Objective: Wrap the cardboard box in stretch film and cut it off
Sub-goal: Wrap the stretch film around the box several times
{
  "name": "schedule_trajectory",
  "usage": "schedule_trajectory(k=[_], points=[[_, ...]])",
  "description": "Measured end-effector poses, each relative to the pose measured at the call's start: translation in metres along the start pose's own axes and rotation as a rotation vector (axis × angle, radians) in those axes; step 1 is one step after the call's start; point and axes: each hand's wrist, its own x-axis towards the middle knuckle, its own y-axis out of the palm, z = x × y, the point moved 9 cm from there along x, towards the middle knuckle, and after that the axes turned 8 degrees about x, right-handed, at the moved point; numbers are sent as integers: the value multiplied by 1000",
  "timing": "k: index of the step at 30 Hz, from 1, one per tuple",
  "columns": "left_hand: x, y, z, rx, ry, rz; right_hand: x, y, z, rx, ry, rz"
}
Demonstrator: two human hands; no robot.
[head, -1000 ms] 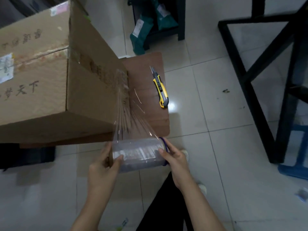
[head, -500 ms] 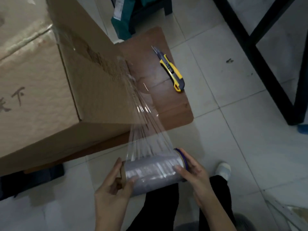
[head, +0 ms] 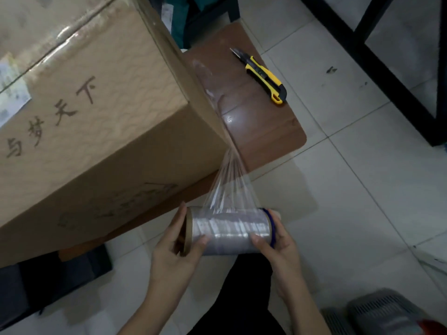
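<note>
Two hands are shown gripping a roll (head: 229, 232) of stretch film at 6 o'clock in the head view. The left hand (head: 173, 252) is curled round the roll's bare cardboard-core end, with its thumb laid over the wound film. The right hand (head: 281, 245) is curled round the opposite, blue-rimmed end, its thumb likewise pressed on the film. The roll is held roughly level above the floor (head: 362, 201), just off the table's near edge.

A sheet of film (head: 229, 184) is drawn taut from the roll toward 12 o'clock. It is gathered into a narrow band where the box's near right corner is met, and is seen clinging along the box's right face. The box (head: 96, 117), a large brown carton marked with dark characters, is set on the table (head: 266, 131) and occupies the view from 8 to 12 o'clock.

A yellow and black knife (head: 264, 77) is laid flat on the table at 1 o'clock, blade tip turned toward 11 o'clock, well apart from box and hands. A black frame (head: 387, 68) is seen at 2 o'clock, a grey ribbed object (head: 377, 313) at 5 o'clock, and black trousers (head: 242, 298) below the roll.
</note>
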Motion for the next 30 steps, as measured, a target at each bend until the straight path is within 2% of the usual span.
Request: schedule_trajectory(k=[9,16,20,30], points=[[-11,-30,7,134,283,66,-40,21,-26,10,-182,-29],[-19,-48,34,109,294,175,-72,33,-50,82,-256,-92],[-14,-68,46,202,358,213,-81,48,-78,116,-258,-167],[27,-152,68,349,487,325,-91,143,-164,303,-316,-328]])
